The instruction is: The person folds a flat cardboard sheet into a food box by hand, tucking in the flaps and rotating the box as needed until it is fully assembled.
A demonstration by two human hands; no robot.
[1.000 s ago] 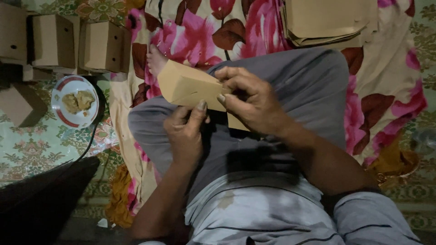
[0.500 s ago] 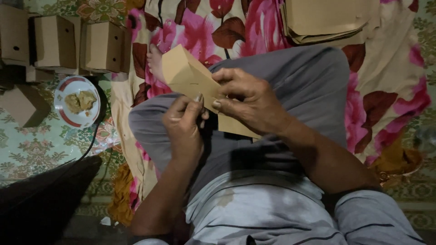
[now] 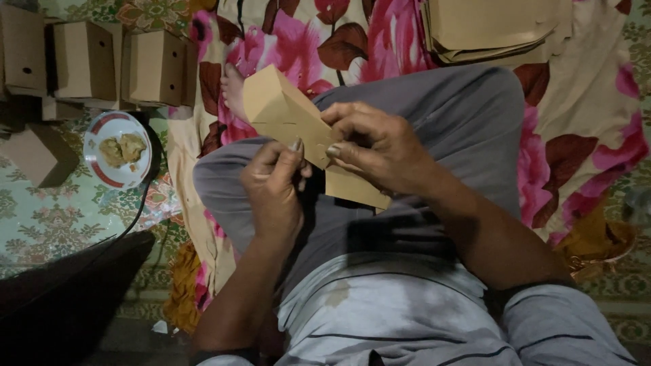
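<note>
Head view, looking down at a seated person's lap. Both hands work a brown card blank [image 3: 288,115], partly folded into a box shape, held above grey-trousered knees. The right hand [image 3: 380,146] is closed on the card's near edge, thumb on top and fingers curled beneath. The left hand [image 3: 274,186] pinches a flap just below and beside it, fingertips touching the card. To fold this cleanly, I'd judge the right hand should hold firm while the left presses along the crease. Beyond the left hand stand finished boxes [image 3: 152,68] and a plate [image 3: 116,149] of food; beyond the right lies a stack of flat blanks [image 3: 495,27].
</note>
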